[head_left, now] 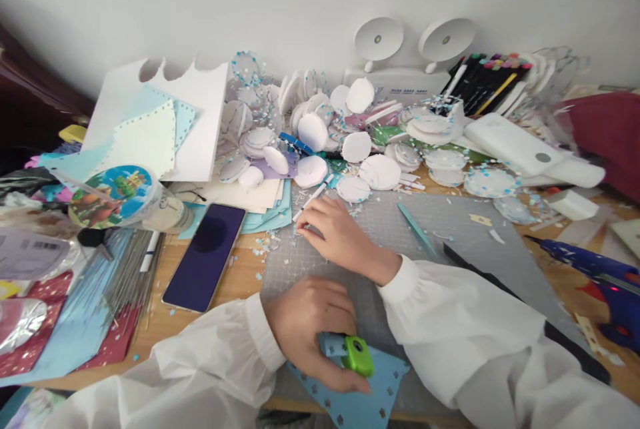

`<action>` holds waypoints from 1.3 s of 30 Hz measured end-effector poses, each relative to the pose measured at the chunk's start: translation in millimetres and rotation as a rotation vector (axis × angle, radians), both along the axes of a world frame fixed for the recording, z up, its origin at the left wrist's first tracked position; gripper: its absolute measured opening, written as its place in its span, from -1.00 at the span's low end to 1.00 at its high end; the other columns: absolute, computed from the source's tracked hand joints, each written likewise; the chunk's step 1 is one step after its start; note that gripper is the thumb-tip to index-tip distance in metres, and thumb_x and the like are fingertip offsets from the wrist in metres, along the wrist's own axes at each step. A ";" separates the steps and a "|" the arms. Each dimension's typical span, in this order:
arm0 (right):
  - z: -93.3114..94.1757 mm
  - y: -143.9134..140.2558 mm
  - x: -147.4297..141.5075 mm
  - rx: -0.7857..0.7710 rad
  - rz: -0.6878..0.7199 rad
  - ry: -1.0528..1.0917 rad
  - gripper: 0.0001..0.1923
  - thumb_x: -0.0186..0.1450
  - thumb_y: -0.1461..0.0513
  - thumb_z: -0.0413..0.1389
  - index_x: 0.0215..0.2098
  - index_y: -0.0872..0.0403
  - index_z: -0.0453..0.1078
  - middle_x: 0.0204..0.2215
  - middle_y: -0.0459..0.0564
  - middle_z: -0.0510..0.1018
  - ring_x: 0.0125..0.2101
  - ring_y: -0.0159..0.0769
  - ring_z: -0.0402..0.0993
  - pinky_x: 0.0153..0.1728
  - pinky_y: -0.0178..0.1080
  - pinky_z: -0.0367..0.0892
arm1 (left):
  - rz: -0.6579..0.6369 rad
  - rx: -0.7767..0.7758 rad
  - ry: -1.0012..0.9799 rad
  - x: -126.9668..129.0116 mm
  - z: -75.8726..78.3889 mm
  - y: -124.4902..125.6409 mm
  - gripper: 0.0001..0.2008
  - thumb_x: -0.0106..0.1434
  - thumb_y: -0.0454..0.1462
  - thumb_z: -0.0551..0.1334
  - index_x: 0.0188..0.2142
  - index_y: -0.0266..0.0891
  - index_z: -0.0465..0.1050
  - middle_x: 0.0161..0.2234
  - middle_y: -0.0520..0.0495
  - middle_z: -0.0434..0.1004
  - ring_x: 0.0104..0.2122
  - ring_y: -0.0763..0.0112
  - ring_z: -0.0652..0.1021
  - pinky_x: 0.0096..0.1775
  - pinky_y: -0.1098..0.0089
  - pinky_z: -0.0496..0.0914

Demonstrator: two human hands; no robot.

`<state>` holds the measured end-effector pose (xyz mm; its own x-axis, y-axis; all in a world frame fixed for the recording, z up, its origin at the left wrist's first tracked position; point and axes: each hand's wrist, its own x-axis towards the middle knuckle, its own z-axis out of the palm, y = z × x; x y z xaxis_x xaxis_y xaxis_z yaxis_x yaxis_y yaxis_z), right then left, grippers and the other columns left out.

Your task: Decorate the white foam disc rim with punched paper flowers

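Half-bare grey mat [500, 262]: left fingers [341, 315] grip green punch [358, 356]; grip of right fingers [313, 217] unclear.

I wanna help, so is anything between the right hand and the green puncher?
Yes, the left hand: its curled fingers lie between the right hand and the green puncher it holds.

Discs [313, 132] block beyond right hand [336, 227]; mat [480, 242] offers passage.
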<state>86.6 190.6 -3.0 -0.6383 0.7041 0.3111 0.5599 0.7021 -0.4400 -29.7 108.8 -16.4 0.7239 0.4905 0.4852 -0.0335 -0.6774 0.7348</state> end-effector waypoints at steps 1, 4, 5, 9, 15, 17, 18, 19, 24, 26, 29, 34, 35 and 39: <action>-0.1 0.8 1.4 -0.020 -0.011 0.040 -0.93 0.31 0.29 0.08 -0.34 0.09 0.38 -0.31 -0.01 0.45 -0.22 -0.23 0.30 -0.20 -0.19 0.13 | -0.002 0.003 0.010 -0.1 -0.3 0.1 -0.52 0.07 0.12 0.25 -0.63 -0.23 0.31 -0.71 -0.01 0.33 -0.64 0.44 0.37 -0.54 0.39 0.27; -0.1 2.3 6.7 -0.062 -0.023 0.131 -0.92 0.34 0.29 0.04 -0.32 0.09 0.34 -0.32 -0.02 0.46 -0.23 -0.26 0.32 -0.20 -0.21 0.15 | -0.008 0.012 0.015 -0.2 -1.2 0.2 -0.52 0.06 0.13 0.25 -0.63 -0.22 0.30 -0.71 0.00 0.33 -0.64 0.44 0.35 -0.54 0.39 0.26; 0.0 2.3 7.8 -0.064 -0.020 0.136 -0.93 0.33 0.29 0.04 -0.31 0.09 0.34 -0.31 -0.02 0.46 -0.22 -0.26 0.31 -0.19 -0.20 0.15 | -0.008 0.013 0.011 -0.2 -1.3 0.1 -0.52 0.06 0.13 0.25 -0.63 -0.22 0.30 -0.71 0.00 0.33 -0.65 0.44 0.35 -0.55 0.39 0.26; -0.6 -0.5 5.3 0.004 0.023 -0.028 -0.93 0.29 0.25 0.11 -0.28 0.08 0.40 -0.26 0.03 0.44 -0.19 -0.19 0.28 -0.17 -0.16 0.12 | -0.001 0.013 0.004 0.0 -0.8 -0.3 -0.52 0.06 0.12 0.26 -0.63 -0.23 0.30 -0.71 -0.01 0.34 -0.64 0.44 0.37 -0.54 0.39 0.26; -5.3 -2.1 1.9 -0.004 0.112 -0.028 -0.76 0.34 0.37 -0.05 -0.17 0.08 0.44 -0.21 0.02 0.48 -0.18 -0.23 0.28 -0.16 -0.17 0.13 | -0.002 0.008 0.017 -0.4 -0.5 -0.2 -0.50 0.07 0.14 0.24 -0.64 -0.23 0.31 -0.72 -0.02 0.33 -0.64 0.43 0.36 -0.55 0.39 0.26; -4.9 -1.5 9.1 0.033 0.131 -0.062 -0.67 0.29 0.45 -0.07 -0.11 0.07 0.43 -0.15 0.03 0.48 -0.15 -0.21 0.27 -0.16 -0.14 0.11 | -0.008 0.011 0.017 -0.5 -1.0 0.2 -0.50 0.07 0.14 0.23 -0.64 -0.23 0.30 -0.71 -0.02 0.34 -0.65 0.44 0.36 -0.55 0.39 0.26; -3.9 -1.7 14.3 0.062 0.141 -0.095 -0.64 0.26 0.47 -0.06 -0.12 0.07 0.45 -0.14 0.03 0.47 -0.13 -0.19 0.26 -0.16 -0.12 0.10 | -0.011 0.012 0.010 -0.5 -1.3 0.4 -0.51 0.07 0.14 0.23 -0.64 -0.23 0.31 -0.71 -0.02 0.35 -0.65 0.44 0.36 -0.55 0.38 0.26; -2.4 -2.3 20.0 0.089 0.148 -0.126 -0.65 0.24 0.48 -0.05 -0.17 0.07 0.47 -0.14 0.04 0.47 -0.13 -0.17 0.25 -0.16 -0.10 0.10 | -0.012 0.012 -0.002 -0.4 -1.6 0.5 -0.52 0.08 0.12 0.24 -0.63 -0.23 0.31 -0.71 -0.02 0.35 -0.65 0.43 0.36 -0.55 0.38 0.25; 6.8 -11.8 39.8 0.124 0.108 -0.156 -0.66 0.22 0.47 -0.06 -0.24 0.07 0.49 -0.19 0.06 0.44 -0.17 -0.15 0.22 -0.16 -0.08 0.10 | -0.017 0.014 -0.034 0.4 -0.9 1.3 -0.53 0.09 0.09 0.25 -0.64 -0.24 0.30 -0.71 -0.03 0.37 -0.66 0.44 0.34 -0.56 0.38 0.24; 8.1 -16.2 38.2 0.099 0.090 -0.166 -0.63 0.27 0.42 -0.06 -0.05 0.06 0.43 -0.17 0.08 0.42 -0.18 -0.15 0.21 -0.16 -0.08 0.12 | -0.019 0.015 -0.037 0.7 0.3 1.6 -0.53 0.09 0.09 0.24 -0.64 -0.24 0.30 -0.71 -0.03 0.37 -0.66 0.44 0.34 -0.57 0.38 0.23; 9.0 -19.6 32.6 0.073 0.106 -0.190 -0.63 0.33 0.30 -0.03 0.08 0.03 0.35 -0.11 0.12 0.40 -0.13 -0.11 0.20 -0.13 -0.04 0.14 | -0.014 0.019 -0.031 0.6 2.4 1.9 -0.52 0.10 0.09 0.24 -0.64 -0.25 0.31 -0.71 -0.03 0.37 -0.66 0.43 0.35 -0.56 0.38 0.23; 19.9 -20.3 52.3 0.024 0.044 -0.081 -0.75 0.30 0.36 -0.04 -0.18 0.07 0.46 -0.04 0.08 0.43 -0.06 -0.10 0.24 -0.07 -0.01 0.12 | -0.020 0.021 -0.008 -0.7 3.9 2.3 -0.54 0.11 0.09 0.24 -0.61 -0.26 0.35 -0.70 -0.04 0.37 -0.65 0.43 0.36 -0.55 0.39 0.24; 21.9 -21.1 60.3 0.004 0.006 -0.041 -0.75 0.30 0.37 -0.05 -0.20 0.08 0.44 -0.07 0.08 0.46 -0.07 -0.13 0.27 -0.06 -0.02 0.12 | -0.024 0.021 -0.007 -0.9 4.0 2.4 -0.54 0.10 0.08 0.24 -0.61 -0.26 0.35 -0.70 -0.04 0.37 -0.65 0.43 0.36 -0.54 0.38 0.24; 19.0 -27.9 85.1 -0.127 -0.003 -0.007 -0.72 0.30 0.41 -0.09 -0.15 0.05 0.38 -0.24 -0.01 0.55 -0.18 -0.25 0.41 0.02 -0.01 0.13 | -0.038 0.022 -0.003 -0.6 4.3 2.9 -0.55 0.11 0.07 0.25 -0.60 -0.27 0.36 -0.69 -0.05 0.38 -0.65 0.43 0.35 -0.55 0.38 0.24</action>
